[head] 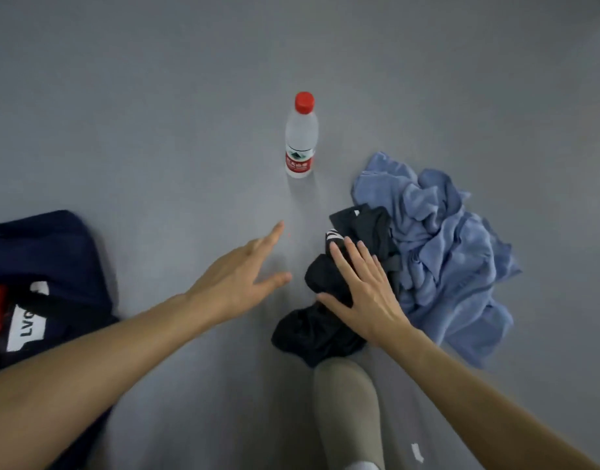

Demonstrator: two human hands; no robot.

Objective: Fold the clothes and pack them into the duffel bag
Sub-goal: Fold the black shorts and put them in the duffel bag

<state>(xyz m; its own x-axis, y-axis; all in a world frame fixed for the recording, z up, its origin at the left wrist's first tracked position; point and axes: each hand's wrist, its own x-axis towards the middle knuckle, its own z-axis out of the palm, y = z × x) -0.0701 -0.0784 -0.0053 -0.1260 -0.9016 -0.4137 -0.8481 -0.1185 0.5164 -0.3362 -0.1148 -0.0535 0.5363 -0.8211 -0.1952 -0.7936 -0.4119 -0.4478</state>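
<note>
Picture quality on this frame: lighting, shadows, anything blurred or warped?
Head view: even, soft light, no glare; the water bottle throws a faint shadow toward the camera. Head view: left hand and both forearms are slightly smeared, right hand on the black garment sharper. Head view: wide-angle stretch at the edges.

Left forearm (98, 364) and right forearm (478, 385) bare to frame edge. One trouser leg (349, 412), beige-khaki, smooth cloth. White bit (361, 465) below it, sock or shoe unclear.
</note>
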